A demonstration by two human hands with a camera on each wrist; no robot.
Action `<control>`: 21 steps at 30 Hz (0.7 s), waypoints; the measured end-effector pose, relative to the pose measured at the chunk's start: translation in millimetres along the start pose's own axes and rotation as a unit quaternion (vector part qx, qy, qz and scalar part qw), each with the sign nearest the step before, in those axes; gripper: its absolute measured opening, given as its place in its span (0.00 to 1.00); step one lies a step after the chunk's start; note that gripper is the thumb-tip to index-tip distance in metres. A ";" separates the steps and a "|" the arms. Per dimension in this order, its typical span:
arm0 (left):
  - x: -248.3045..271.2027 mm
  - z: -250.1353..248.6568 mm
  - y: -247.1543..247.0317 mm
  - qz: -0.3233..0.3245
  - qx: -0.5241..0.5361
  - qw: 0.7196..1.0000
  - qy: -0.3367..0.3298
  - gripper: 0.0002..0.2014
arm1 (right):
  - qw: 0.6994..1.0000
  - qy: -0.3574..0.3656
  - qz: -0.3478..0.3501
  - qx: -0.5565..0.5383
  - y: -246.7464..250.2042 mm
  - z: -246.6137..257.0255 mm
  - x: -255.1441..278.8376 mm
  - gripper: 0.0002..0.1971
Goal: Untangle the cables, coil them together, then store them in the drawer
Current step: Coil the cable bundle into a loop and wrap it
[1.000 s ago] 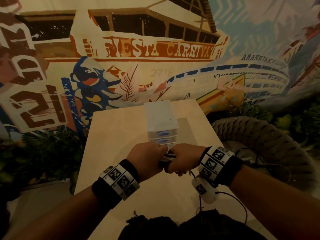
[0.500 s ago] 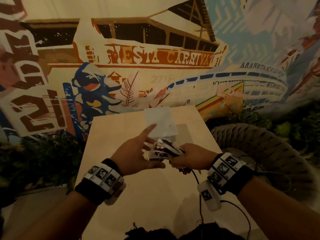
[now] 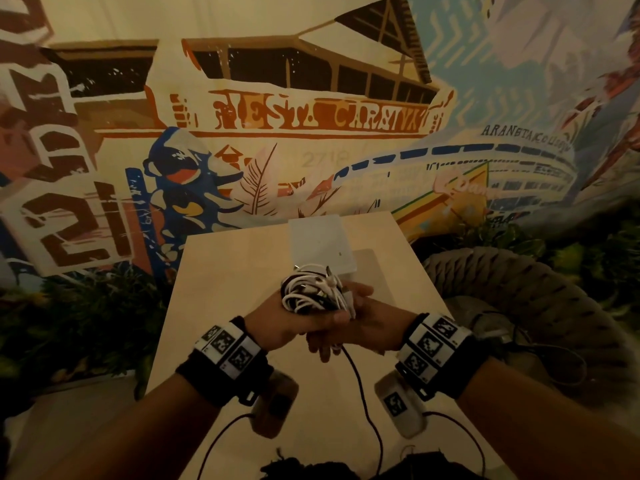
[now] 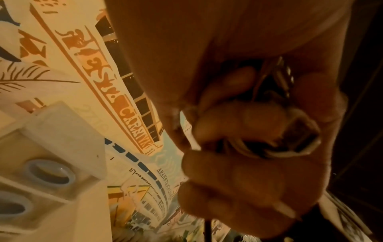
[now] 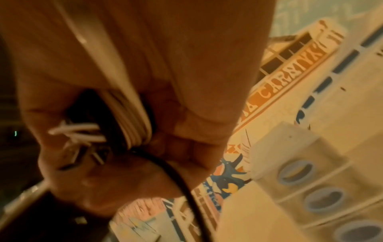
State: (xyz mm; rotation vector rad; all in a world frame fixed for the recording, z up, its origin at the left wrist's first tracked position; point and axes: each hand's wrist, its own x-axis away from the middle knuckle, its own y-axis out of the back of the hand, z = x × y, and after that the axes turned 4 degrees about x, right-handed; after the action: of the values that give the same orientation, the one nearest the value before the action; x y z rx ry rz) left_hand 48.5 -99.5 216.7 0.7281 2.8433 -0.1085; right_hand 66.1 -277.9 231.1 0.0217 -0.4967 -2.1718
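A coiled bundle of white and black cables [image 3: 311, 292] is held above the pale table [image 3: 225, 271], just in front of the white drawer unit [image 3: 322, 242]. My left hand [image 3: 280, 318] grips the bundle from the left and below, its thumb across the front. From the right, my right hand [image 3: 372, 317] curls its fingers round the same bundle. In the left wrist view, curled fingers [image 4: 238, 124] close over cable loops [image 4: 290, 147]. The right wrist view shows white strands [image 5: 132, 117] in the fist. The drawers [image 5: 311, 165] look closed, with blue ring handles.
A thin black lead [image 3: 360, 386] hangs from the hands down over the table. A round rope-woven seat [image 3: 519, 292] stands to the right of the table and dark plants [image 3: 86, 317] to the left. A painted mural wall rises right behind the table.
One second ago both fists met low at the drawer front. My left hand then opened while the right held the bundle. Now both hands grip the raised bundle.
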 end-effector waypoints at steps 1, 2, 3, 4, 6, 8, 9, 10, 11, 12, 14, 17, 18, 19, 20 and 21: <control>0.4 0.8 2.0 -0.005 -0.014 1.000 -0.010 0.14 | 1.000 -0.006 0.007 -0.006 -2.6 -1.1 -0.8 0.05; 0.3 0.7 4.0 -0.011 -0.030 0.999 -0.014 0.11 | 1.000 -0.021 0.016 -0.014 -5.4 -2.9 -1.3 0.06; 0.3 0.6 6.1 -0.019 -0.043 0.999 -0.013 0.09 | 0.999 -0.041 0.028 -0.021 -6.5 -9.1 -1.5 0.10; 0.6 0.8 8.4 -0.028 -0.053 0.998 -0.011 0.08 | 0.997 -0.059 0.044 -0.030 -6.7 -15.7 -0.6 0.15; 1.9 0.4 10.5 -0.038 -0.060 0.997 -0.005 0.08 | 0.991 -0.088 0.069 -0.071 -6.0 -26.7 4.2 0.15; 3.3 -2.2 9.7 -0.050 -0.078 0.996 0.003 0.11 | 0.984 -0.115 0.072 -0.119 -3.5 -35.4 8.9 0.11; 3.8 -4.2 9.1 -0.050 -0.100 0.994 0.001 0.10 | 0.981 -0.122 0.067 -0.132 -1.9 -40.4 9.6 0.13; 4.1 -6.1 8.3 -0.046 -0.138 0.989 -0.003 0.09 | 0.980 -0.124 0.060 -0.141 -0.9 -44.0 9.6 0.14; 4.1 -6.9 7.9 -0.035 -0.180 0.983 -0.006 0.09 | 0.980 -0.127 0.050 -0.147 -0.5 -46.1 9.1 0.16; 4.3 -6.2 8.1 -0.022 -0.220 0.975 -0.003 0.09 | 0.979 -0.130 0.041 -0.153 -0.3 -46.6 8.3 0.17; 3.9 -6.4 8.5 0.000 -0.280 0.960 0.029 0.10 | 0.978 -0.133 0.032 -0.160 -1.5 -47.3 6.6 0.16; 2.6 -7.3 3.7 0.036 -0.463 0.883 0.067 0.09 | 0.976 -0.142 0.021 -0.163 -4.8 -50.1 8.1 0.16; 2.5 -7.7 0.6 0.051 -0.521 0.849 0.067 0.09 | 0.977 -0.145 0.016 -0.158 -4.9 -51.5 9.0 0.16; 3.1 -6.7 -2.2 0.067 -0.560 0.823 0.064 0.08 | 0.976 -0.155 0.009 -0.153 -5.2 -52.3 10.0 0.14; 4.7 -5.7 -5.4 0.081 -0.588 0.802 0.063 0.10 | 0.976 -0.163 0.003 -0.146 -6.1 -54.7 10.6 0.11; 5.7 -4.2 -8.5 0.092 -0.610 0.785 0.055 0.12 | 0.975 -0.177 0.001 -0.137 -6.2 -55.3 10.9 0.07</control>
State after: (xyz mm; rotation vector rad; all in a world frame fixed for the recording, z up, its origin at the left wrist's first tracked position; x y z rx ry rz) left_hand 38.7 -103.8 219.8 0.6284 2.1504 1.6412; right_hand 65.3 -302.0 179.8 -0.5248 -0.3874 -2.2327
